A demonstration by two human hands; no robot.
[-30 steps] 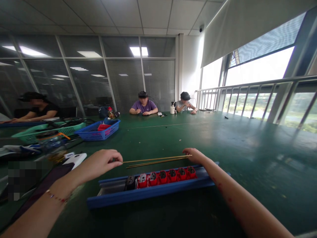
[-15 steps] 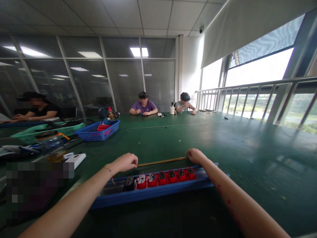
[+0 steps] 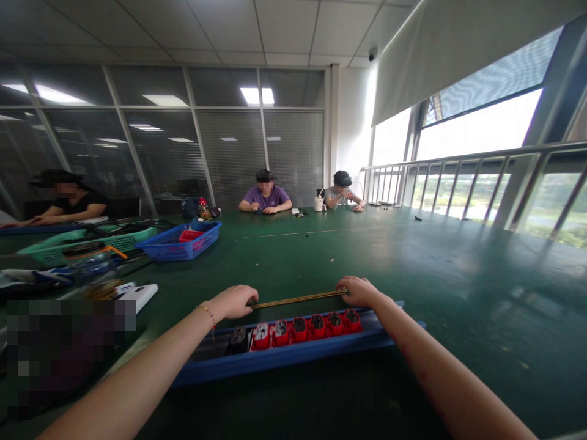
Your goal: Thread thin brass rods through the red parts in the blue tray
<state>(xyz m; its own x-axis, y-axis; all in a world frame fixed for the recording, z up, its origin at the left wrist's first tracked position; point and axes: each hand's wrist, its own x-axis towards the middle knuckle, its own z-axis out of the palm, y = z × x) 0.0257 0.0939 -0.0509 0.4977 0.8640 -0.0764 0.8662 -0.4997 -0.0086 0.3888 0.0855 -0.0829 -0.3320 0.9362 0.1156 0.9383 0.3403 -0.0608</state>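
Observation:
A few thin brass-coloured rods [image 3: 298, 299], bunched together, span the space between my hands just beyond a long blue channel-shaped tray [image 3: 293, 357]. My left hand [image 3: 236, 300] pinches their left end, with its fingertips partly hidden. At the opposite end my right hand [image 3: 360, 291] is closed on the rods, its fingers curled over them. Inside the tray stands a row of red block-shaped parts [image 3: 299, 330] with dark or grey tops. A black block [image 3: 239, 340] sits at the left of that row.
On the left stand a blue basket [image 3: 181, 247] with a red item in it, a green basket [image 3: 50, 247], a jar [image 3: 92, 269] and a white flat device [image 3: 144, 298]. Three people sit around the green table [image 3: 413, 256]. A railing [image 3: 481, 156] runs along the windows.
My right hand has shifted slightly left along the rods, and a short end now shows at its fingers. The left hand has moved a little right. The tray stays in place.

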